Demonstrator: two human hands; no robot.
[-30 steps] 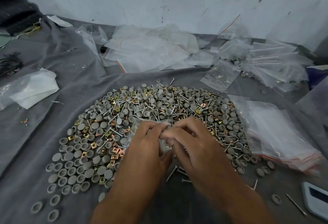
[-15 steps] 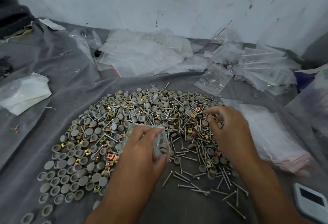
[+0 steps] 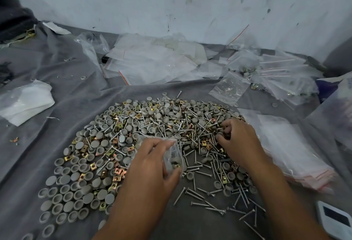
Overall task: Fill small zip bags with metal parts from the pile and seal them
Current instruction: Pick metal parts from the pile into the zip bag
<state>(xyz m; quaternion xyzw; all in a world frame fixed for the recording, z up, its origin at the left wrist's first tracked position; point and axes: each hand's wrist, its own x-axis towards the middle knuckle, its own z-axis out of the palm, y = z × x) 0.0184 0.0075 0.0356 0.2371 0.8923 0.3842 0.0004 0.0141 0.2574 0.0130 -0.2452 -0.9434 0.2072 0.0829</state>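
Note:
A wide pile of metal parts [image 3: 152, 125] covers the grey cloth: grey round caps, gold square clips and silver screws. My left hand [image 3: 152, 165] grips a small clear zip bag [image 3: 174, 156] over the pile's near middle; a few parts show inside it. My right hand [image 3: 238, 140] is in the pile's right side, fingers curled among screws and clips. What they hold is hidden.
A stack of empty zip bags with red strips [image 3: 289, 150] lies right of the pile. Filled and empty bags [image 3: 266, 74] are scattered along the back wall. A white cloth in plastic [image 3: 24, 100] lies left. A white device [image 3: 337, 218] sits at bottom right.
My right hand left the bag and moved right into the pile, where it keeps picking. My left hand still holds the bag in the same place.

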